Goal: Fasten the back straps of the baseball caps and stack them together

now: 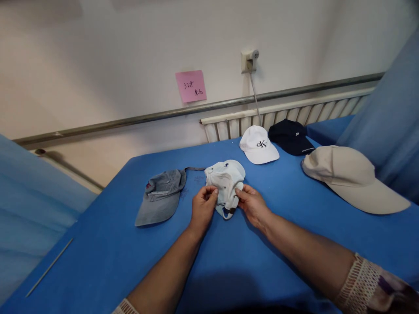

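A pale mint baseball cap lies on the blue table, its back strap and small dark buckle facing me. My left hand pinches the left edge of its crown between thumb and fingers. On the opposite side, my right hand grips the cap's edge in the same way. Just left of it rests a grey cap, brim toward me, with a loose strap reaching toward the mint one. The undersides of my fingers are partly hidden by the fabric.
Behind stand a white cap and a black cap; a large beige cap sits right. A thin stick lies on the blue table at left. Blue curtains flank both sides. A rail and radiator line the wall.
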Motion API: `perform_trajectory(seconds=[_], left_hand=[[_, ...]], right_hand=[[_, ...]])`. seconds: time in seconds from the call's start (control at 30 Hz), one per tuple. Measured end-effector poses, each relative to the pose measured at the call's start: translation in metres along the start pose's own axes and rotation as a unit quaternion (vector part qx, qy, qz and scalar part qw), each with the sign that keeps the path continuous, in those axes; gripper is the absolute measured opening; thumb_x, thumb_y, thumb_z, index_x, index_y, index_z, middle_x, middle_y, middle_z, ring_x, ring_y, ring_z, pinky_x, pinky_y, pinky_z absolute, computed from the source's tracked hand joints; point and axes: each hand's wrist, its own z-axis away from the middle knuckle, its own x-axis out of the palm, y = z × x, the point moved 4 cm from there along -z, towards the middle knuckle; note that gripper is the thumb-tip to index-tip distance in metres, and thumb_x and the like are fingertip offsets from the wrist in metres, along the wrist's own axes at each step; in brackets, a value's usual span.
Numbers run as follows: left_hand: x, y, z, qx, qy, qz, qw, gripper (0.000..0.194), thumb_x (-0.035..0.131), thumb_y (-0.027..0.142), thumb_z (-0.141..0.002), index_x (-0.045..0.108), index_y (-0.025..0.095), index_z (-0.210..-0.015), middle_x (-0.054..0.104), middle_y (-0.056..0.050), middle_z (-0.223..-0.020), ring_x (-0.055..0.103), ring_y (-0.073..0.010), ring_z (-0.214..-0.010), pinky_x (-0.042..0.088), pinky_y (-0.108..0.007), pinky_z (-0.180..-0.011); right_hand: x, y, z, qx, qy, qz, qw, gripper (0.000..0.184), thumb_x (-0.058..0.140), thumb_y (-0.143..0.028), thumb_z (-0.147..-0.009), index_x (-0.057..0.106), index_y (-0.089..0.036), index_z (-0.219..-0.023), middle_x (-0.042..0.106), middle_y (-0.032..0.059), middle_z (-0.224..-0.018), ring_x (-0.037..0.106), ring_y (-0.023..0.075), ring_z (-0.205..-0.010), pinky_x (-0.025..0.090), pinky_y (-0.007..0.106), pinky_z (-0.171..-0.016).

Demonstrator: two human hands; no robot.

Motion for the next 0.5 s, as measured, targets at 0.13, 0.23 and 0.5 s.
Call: perform_trajectory(seconds=[0.13,0.23,0.5], left_hand=[[-0.011,-0.006,-0.007,0.010,0.094,-0.045,0.994,0.042,0.070,0.034,-0.071,0.060,0.015,-0.107,0.065,-0.008,-0.102,0.060,-0.0156,-0.079,0.049,-0.026,-0.069],[-0.007,-0.013,-0.011,-0.002,0.038,-0.074,0.997,0.042,0.071,0.037,-0.069,0.063,0.014,-0.103,0.067,-0.009,-0.099,0.061,-0.0182,-0.082,0.049,-0.029,-0.072],[-0.019,-0.009,-0.016,0.011,0.066,-0.039,0.997,0.026,0.069,0.038,-0.072,0.067,0.015,-0.082,0.065,-0.001,-0.074,0.056,-0.0142,-0.066,0.043,-0.023,-0.062]], right_hand=[[-0.004,0.000,-0.003,-0.008,0.015,-0.029,0.999,0.026,0.079,-0.027,-0.062,0.067,-0.019,-0.083,0.072,0.0016,-0.079,0.064,0.0166,-0.069,0.051,0.030,-0.068],[-0.002,0.000,-0.002,-0.008,0.003,-0.028,1.000,0.027,0.079,-0.026,-0.062,0.067,-0.018,-0.085,0.072,0.0023,-0.081,0.064,0.0167,-0.071,0.050,0.029,-0.068],[-0.011,-0.006,-0.004,-0.030,0.078,-0.028,0.996,0.019,0.077,-0.027,-0.065,0.064,-0.021,-0.078,0.070,-0.0013,-0.077,0.063,0.0149,-0.070,0.049,0.026,-0.066]])
